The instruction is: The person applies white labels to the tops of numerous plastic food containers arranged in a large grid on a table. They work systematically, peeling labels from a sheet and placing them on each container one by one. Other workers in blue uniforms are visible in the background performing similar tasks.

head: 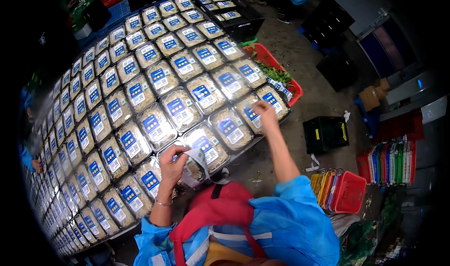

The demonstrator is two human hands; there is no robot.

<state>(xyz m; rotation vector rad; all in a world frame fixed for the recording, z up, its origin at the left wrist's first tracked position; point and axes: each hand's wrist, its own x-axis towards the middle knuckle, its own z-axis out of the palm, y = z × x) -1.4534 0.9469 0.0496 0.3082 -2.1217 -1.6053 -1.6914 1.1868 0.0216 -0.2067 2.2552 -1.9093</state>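
Observation:
Rows of clear-lidded plastic trays (184, 108) cover a long table before me, packed with pale strands that look like bean sprouts. Most lids bear blue-and-white labels. My left hand (172, 164) pinches a curling strip of labels on backing paper (197, 159) above the trays at the near edge. The strip's tail hangs down toward my red apron (225, 202). Over a labelled tray (249, 113) near the table's right corner is my right hand (266, 116), fingers drawn together and blurred. Whether it holds a small sticker cannot be made out.
Beyond the table's right edge sits a red crate (297, 90) of leafy greens. Black crates (325, 134) and stacked coloured baskets (348, 192) stand on the floor to the right. Another person's hand (37, 165) rests at the far left. More packs lie in a black crate (246, 23) behind.

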